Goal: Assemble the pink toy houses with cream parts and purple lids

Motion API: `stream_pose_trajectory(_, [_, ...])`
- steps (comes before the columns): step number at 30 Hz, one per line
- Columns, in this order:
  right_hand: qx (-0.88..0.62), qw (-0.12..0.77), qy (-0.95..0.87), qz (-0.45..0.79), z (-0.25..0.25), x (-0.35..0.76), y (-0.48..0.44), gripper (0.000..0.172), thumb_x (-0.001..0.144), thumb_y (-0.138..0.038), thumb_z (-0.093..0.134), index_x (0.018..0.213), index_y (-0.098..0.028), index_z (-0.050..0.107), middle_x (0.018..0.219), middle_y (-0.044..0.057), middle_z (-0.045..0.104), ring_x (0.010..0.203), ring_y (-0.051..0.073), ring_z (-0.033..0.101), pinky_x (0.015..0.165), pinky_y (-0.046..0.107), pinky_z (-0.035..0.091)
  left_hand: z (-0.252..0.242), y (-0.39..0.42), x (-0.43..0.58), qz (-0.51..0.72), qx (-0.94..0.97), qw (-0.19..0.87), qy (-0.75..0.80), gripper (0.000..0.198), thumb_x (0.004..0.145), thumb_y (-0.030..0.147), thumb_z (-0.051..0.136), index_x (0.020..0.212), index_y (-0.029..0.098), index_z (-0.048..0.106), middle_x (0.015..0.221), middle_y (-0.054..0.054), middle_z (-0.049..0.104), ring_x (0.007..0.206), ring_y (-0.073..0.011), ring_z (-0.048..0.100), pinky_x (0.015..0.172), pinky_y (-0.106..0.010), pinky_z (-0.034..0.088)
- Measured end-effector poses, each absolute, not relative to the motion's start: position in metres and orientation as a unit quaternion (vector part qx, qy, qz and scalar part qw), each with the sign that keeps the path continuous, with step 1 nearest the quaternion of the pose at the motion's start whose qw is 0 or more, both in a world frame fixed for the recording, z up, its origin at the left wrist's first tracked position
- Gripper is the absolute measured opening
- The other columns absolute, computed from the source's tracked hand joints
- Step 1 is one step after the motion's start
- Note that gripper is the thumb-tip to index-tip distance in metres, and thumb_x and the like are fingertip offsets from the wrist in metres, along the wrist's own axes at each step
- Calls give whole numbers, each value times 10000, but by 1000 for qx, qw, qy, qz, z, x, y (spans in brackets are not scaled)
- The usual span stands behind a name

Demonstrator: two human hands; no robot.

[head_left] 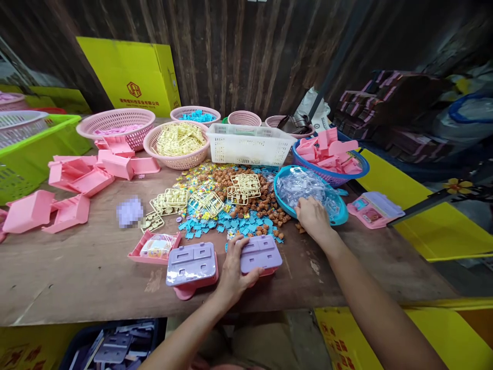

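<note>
- Left hand (233, 275), lower centre: clasped on purple-lidded case (261, 253); liable to slide off table edge (115, 303).
- Right hand (314, 218): fingers curled into clear pieces (304, 186) in blue basket (341, 216); spill possible.

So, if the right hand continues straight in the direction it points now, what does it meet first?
The right hand points up and left into the teal basket, with its fingers at the near rim. It would most likely meet the clear plastic pieces piled inside first; it may touch them already, since depth is unclear.
</note>
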State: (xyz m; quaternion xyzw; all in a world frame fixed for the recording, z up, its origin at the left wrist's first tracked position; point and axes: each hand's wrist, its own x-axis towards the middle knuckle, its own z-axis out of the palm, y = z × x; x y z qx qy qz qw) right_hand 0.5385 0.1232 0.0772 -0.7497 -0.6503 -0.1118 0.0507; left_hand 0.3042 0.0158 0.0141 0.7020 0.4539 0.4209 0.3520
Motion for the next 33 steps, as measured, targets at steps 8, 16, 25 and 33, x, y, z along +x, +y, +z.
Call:
stream_pose_trajectory(8, [-739, 63, -657, -138, 82, 530, 117, 233, 848, -98, 372, 918, -88, 594, 924, 193, 628, 897, 282, 561, 745, 367, 403, 3, 17, 303, 456, 682, 390, 419, 682, 708, 385, 695, 1267, 253, 327, 1181, -83, 439, 1102, -235, 466, 965, -446, 388])
stream_pose_trajectory(16, [-699, 336, -629, -59, 99, 541, 94, 294, 873, -218, 358, 1010, -128, 602, 964, 137, 651, 880, 240, 588, 763, 340, 425, 6, 18, 303, 464, 644, 406, 453, 652, 682, 421, 714, 1223, 242, 398, 1134, -64, 505, 1049, -222, 512, 905, -386, 425])
stream_pose_trajectory(25, [-629, 403, -529, 401, 65, 530, 30, 338, 761, -503, 504, 863, -194, 594, 676, -19, 510, 526, 105, 420, 466, 238, 357, 29, 27, 313, 456, 536, 459, 542, 517, 724, 423, 645, 1157, 216, 452, 1096, -63, 599, 994, -215, 584, 876, -360, 439])
stream_pose_trajectory(33, [-596, 403, -564, 405, 51, 518, 19, 383, 730, -322, 535, 1097, -216, 554, 1104, 62, 617, 1022, 201, 567, 868, 347, 452, 27, 31, 313, 456, 502, 508, 531, 524, 732, 484, 623, 1142, 216, 437, 1065, -63, 630, 986, -210, 601, 864, -342, 457])
